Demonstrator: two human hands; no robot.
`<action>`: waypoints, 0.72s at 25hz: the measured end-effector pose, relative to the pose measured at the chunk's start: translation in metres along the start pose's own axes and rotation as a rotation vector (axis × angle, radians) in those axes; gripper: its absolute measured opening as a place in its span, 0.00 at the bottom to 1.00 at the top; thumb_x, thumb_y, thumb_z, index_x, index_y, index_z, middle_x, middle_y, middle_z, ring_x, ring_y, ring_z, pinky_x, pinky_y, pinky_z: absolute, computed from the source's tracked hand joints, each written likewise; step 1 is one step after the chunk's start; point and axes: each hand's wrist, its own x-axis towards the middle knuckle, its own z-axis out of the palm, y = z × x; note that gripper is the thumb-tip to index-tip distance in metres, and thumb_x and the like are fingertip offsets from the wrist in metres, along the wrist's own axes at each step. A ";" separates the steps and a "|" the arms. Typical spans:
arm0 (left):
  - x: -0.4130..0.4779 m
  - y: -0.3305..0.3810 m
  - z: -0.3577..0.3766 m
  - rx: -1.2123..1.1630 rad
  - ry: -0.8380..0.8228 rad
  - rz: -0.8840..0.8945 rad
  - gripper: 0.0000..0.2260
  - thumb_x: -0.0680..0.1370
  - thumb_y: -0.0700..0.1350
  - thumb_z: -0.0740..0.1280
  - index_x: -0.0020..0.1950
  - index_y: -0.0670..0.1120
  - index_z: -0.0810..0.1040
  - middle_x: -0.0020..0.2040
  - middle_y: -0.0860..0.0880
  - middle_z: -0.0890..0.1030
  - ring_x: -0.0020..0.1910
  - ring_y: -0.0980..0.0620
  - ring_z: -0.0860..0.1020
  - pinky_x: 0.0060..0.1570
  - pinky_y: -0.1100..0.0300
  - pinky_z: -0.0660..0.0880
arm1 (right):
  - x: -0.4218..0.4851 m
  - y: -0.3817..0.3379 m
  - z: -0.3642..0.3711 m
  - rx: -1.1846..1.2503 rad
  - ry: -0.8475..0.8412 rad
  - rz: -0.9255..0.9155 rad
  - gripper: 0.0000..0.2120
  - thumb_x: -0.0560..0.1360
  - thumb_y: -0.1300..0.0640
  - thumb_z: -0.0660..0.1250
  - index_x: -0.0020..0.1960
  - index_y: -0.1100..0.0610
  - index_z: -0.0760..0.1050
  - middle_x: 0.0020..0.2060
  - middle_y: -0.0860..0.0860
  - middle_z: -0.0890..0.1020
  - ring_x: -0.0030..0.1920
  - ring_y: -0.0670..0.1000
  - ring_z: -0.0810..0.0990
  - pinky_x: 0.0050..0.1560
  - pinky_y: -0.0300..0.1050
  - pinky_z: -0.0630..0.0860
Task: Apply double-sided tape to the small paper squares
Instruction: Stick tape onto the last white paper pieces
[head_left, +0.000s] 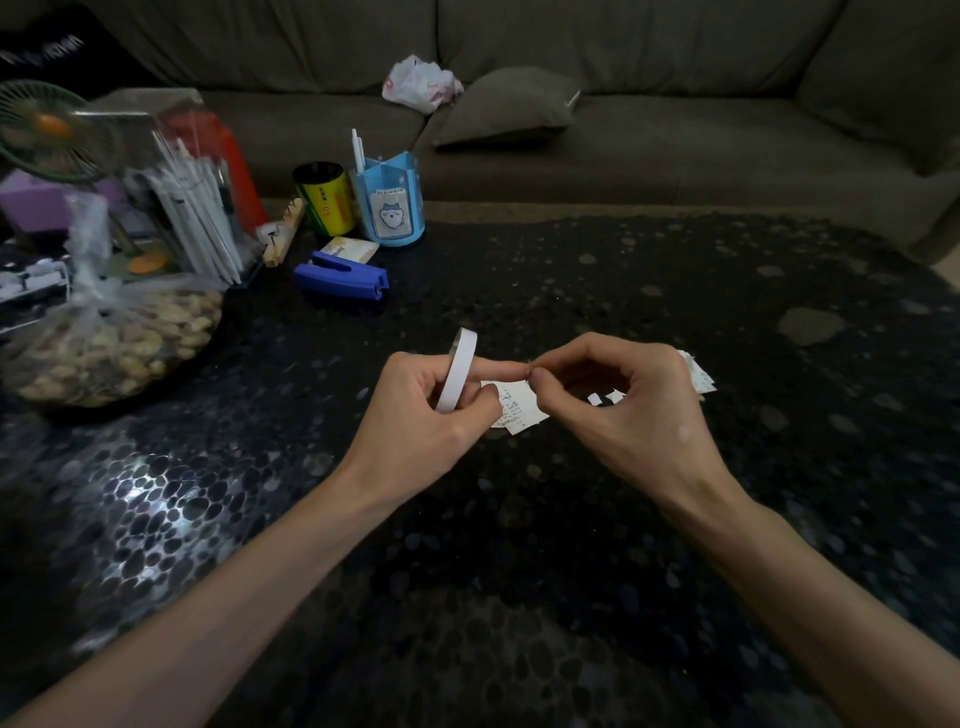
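Observation:
My left hand (431, 405) grips a white roll of double-sided tape (457, 370), held upright on edge, with its forefinger stretched toward the right. My right hand (623, 400) pinches something tiny at the tip of that forefinger, at about the tape's free end; what it pinches is too small to tell. Below the hands a printed paper piece (519, 410) lies on the dark table (571, 519). Small paper squares (605, 398) show under my right palm, and a few more paper pieces (698, 374) stick out behind it.
At the back left stand a blue stapler (340, 278), a blue pen holder (389, 202), a yellow-black can (324, 200), a clear box of white sticks (197, 197), a small fan (44, 130) and a bag of nuts (114, 343). A sofa (675, 130) runs behind the table.

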 end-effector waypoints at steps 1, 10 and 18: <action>0.000 0.000 0.000 0.000 0.000 -0.001 0.14 0.78 0.29 0.68 0.54 0.44 0.88 0.25 0.54 0.74 0.24 0.61 0.71 0.31 0.75 0.69 | 0.000 0.000 0.000 0.002 -0.003 0.002 0.03 0.77 0.59 0.75 0.49 0.54 0.87 0.40 0.44 0.87 0.43 0.46 0.87 0.47 0.44 0.84; 0.003 0.000 -0.006 0.007 -0.063 -0.016 0.13 0.79 0.31 0.68 0.55 0.45 0.88 0.25 0.55 0.76 0.24 0.59 0.71 0.30 0.73 0.68 | 0.001 -0.002 -0.002 -0.022 -0.022 -0.007 0.04 0.76 0.56 0.76 0.50 0.53 0.87 0.40 0.43 0.88 0.43 0.44 0.87 0.48 0.44 0.84; 0.008 -0.003 -0.013 0.026 -0.102 -0.018 0.13 0.79 0.33 0.69 0.54 0.49 0.88 0.27 0.48 0.75 0.27 0.57 0.71 0.32 0.70 0.69 | 0.002 -0.002 -0.003 -0.017 -0.028 -0.020 0.03 0.76 0.58 0.76 0.49 0.54 0.87 0.40 0.44 0.88 0.43 0.45 0.87 0.48 0.43 0.84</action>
